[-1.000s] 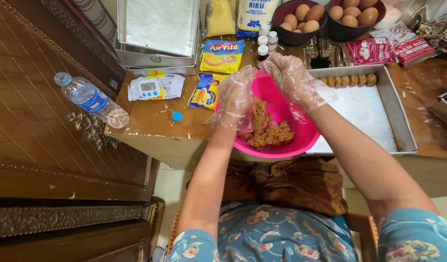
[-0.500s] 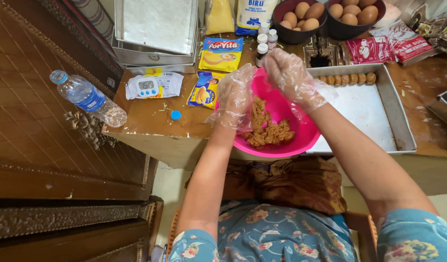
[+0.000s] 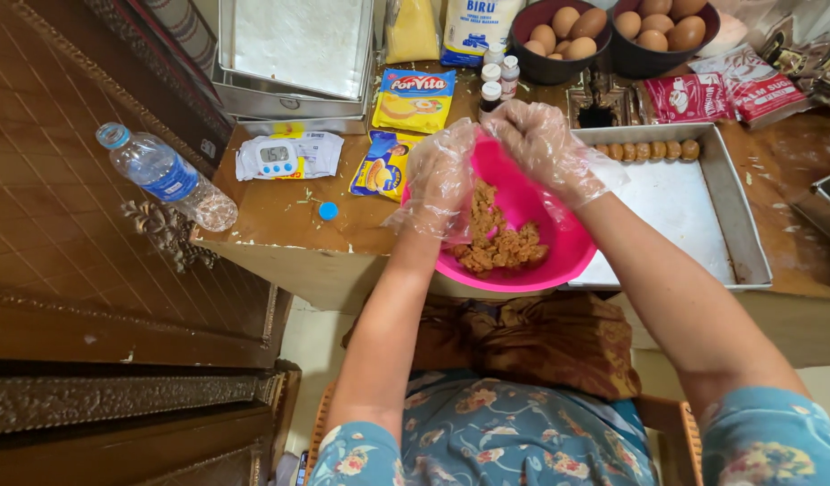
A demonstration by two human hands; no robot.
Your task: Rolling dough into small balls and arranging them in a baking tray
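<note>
A single camera sat on the person's head and looked almost straight down, close over the work. It faced forward across the wooden surface (image 3: 280, 216), whose far side lay toward the top of the frame and whose near edge crossed the middle. The person's own forearms entered from the bottom corners, and the lap filled the lower centre. A dark carved cabinet (image 3: 64, 270) took up the left side.

Home kitchen baking table, bowls of eggs (image 3: 563, 36) behind metal baking tray (image 3: 739, 225), margarine sachets (image 3: 415, 99) left of it
</note>
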